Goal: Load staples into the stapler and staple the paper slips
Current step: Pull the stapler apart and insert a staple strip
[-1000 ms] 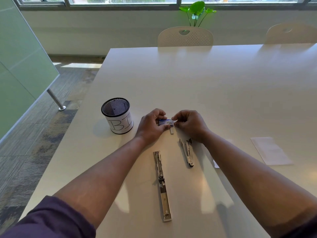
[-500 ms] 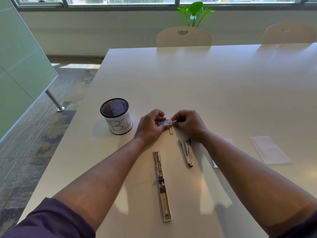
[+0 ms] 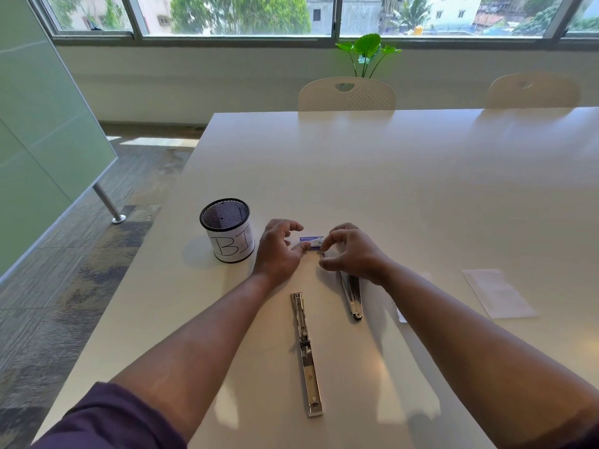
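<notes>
A small blue staple box (image 3: 311, 243) lies on the white table (image 3: 405, 189) between my hands. My left hand (image 3: 278, 251) has its fingers spread and lifted, and its thumb touches the box's left end. My right hand (image 3: 351, 254) curls its index finger and thumb around a short staple strip (image 3: 321, 254) just below the box, with a gap showing between fingertips and strip. The silver stapler (image 3: 306, 354) lies unfolded flat, nearer to me. A smaller tapered silver metal piece (image 3: 351, 296) lies under my right wrist. A white paper slip (image 3: 499, 293) lies to the right.
A black mesh cup (image 3: 227, 233) with a white label stands left of my left hand. Another slip's corner (image 3: 400, 314) shows beside my right forearm. Two chairs (image 3: 346, 94) and a plant (image 3: 368, 53) stand beyond the far table edge. The table's left edge drops to carpet.
Both hands have loosened their pinch on the staple box, which now rests on the table. The fingers of both hands have spread apart. The view has tilted up slightly.
</notes>
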Tool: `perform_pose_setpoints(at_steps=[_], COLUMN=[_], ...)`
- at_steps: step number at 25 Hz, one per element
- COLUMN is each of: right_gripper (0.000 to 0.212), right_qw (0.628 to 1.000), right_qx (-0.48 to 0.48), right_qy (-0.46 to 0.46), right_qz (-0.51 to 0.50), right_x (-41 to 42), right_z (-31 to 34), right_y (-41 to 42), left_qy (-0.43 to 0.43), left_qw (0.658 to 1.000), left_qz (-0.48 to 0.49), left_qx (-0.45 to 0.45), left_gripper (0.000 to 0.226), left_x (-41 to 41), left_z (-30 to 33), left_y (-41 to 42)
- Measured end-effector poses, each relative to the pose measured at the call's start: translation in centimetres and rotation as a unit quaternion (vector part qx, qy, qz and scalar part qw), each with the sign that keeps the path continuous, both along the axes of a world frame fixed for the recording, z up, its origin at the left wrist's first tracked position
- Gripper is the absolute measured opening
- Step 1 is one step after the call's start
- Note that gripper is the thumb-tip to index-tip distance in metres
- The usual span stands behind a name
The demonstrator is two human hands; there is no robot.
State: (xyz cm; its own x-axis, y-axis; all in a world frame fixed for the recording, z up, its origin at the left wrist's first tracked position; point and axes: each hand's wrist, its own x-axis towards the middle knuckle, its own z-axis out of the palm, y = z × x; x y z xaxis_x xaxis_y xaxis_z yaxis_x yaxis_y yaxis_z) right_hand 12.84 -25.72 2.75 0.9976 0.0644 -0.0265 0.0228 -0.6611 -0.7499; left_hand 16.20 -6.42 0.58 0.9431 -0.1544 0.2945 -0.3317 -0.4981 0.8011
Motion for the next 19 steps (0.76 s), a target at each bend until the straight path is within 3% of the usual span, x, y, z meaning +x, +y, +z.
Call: perform_pose_setpoints(at_steps=[5, 10, 19], right_gripper=[0.021, 0.013, 0.016], right_qw=[0.998, 0.998, 0.965], right_qx=[-0.060, -0.060, -0.159], right_qy=[0.006, -0.011, -0.190], right_qz=[0.017, 0.007, 0.085], right_x=[0.3, 0.0, -4.1], right_z=[0.4, 0.6, 1.1], right_y=[0.4, 0.8, 4.1], left_qy=[0.016, 0.062, 0.139], left_qw=[0.999, 0.993, 0.959], left_qz=[0.019, 0.013, -0.101], left_qx=[-0.045, -0.096, -0.227], left_gripper=[0.029, 0.025, 0.018], left_x=[-1.8, -3.7, -6.8], left_z=[-0.2, -0.1, 0.4], left_y=[1.1, 2.0, 3.0])
